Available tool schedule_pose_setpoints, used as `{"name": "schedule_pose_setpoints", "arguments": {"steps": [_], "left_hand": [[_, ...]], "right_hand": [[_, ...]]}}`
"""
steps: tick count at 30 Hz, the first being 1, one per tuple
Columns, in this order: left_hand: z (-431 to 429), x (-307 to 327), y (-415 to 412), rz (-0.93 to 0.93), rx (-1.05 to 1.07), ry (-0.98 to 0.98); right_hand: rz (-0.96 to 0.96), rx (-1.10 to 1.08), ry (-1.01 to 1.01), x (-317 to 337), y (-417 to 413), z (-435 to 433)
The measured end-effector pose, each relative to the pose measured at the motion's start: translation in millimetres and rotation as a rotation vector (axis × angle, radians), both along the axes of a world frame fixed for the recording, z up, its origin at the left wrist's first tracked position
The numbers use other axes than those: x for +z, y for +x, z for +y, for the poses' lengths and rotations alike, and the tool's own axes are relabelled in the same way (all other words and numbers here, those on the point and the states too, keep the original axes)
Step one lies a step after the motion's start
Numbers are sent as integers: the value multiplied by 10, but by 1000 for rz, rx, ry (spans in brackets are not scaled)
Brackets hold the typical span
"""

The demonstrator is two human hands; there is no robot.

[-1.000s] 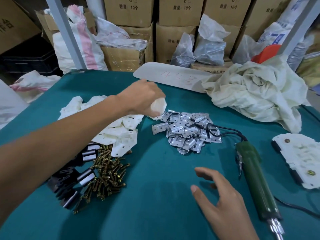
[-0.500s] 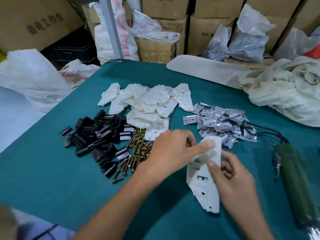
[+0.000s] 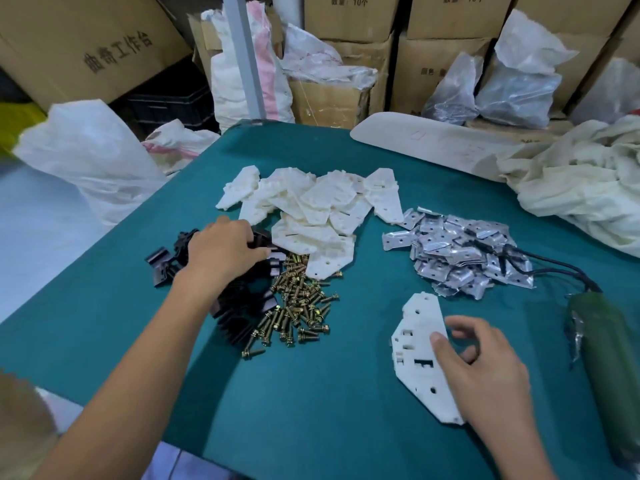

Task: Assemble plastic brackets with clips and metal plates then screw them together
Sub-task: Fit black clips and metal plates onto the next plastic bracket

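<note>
One white plastic bracket (image 3: pixel 415 362) lies flat on the green table (image 3: pixel 311 410) at the front right. My right hand (image 3: pixel 485 368) rests along its right edge, thumb pressing on top and fingers loosely curled above the table. My left hand (image 3: pixel 221 251) reaches into the pile of black clips (image 3: pixel 242 306) at the left, its fingers and thumb curled round one of them. A heap of brass screws (image 3: pixel 298 306) lies beside the clips. Behind are a pile of white brackets (image 3: pixel 318 202) and, to the right, a pile of metal plates (image 3: pixel 457 251).
A green electric screwdriver (image 3: pixel 609 358) with a black cord lies at the right edge. A crumpled cream cloth (image 3: pixel 581 188) and a long white panel (image 3: pixel 426 143) fill the back right. Cardboard boxes and plastic bags stand beyond the table.
Both hands held the white bracket half a second ago. Now it lies flat under my right thumb, and my left hand has moved left into the black clips.
</note>
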State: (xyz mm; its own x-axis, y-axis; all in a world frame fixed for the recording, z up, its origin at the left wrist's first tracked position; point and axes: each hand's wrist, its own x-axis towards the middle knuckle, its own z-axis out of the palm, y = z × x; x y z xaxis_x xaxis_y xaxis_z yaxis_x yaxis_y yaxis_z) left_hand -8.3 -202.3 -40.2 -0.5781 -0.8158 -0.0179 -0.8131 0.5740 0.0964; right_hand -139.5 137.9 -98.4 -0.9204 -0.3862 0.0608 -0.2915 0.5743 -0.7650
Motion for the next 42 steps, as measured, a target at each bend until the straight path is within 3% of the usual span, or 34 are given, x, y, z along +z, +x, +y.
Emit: {"name": "schedule_pose_setpoints", "arguments": {"steps": [8, 17, 22, 25, 28, 33, 36, 39, 42], "left_hand": [[28, -130, -12, 96, -83, -193], [-69, -108, 82, 230, -137, -108], [-105, 25, 149, 434, -73, -37], [-39, 187, 166, 669, -25, 138], [224, 337, 97, 951, -62, 483], [1033, 173, -219, 930, -240, 897], [1441, -7, -451, 895, -328, 979], [1497, -114, -599, 903, -314, 965], [1344, -227, -679, 853, -239, 852]], "right_hand": [[2, 14, -29, -68, -26, 17], [-6, 33, -74, -35, -28, 34], [-17, 23, -91, -20, -31, 33], [-19, 11, -142, 4, -23, 22], [-51, 57, -272, 116, -11, -24], [-310, 323, -562, 479, 7, -258], [-380, 335, -650, 536, -57, -393], [-404, 159, -714, 492, -262, -312], [-399, 32, -604, 395, -478, -89]]}}
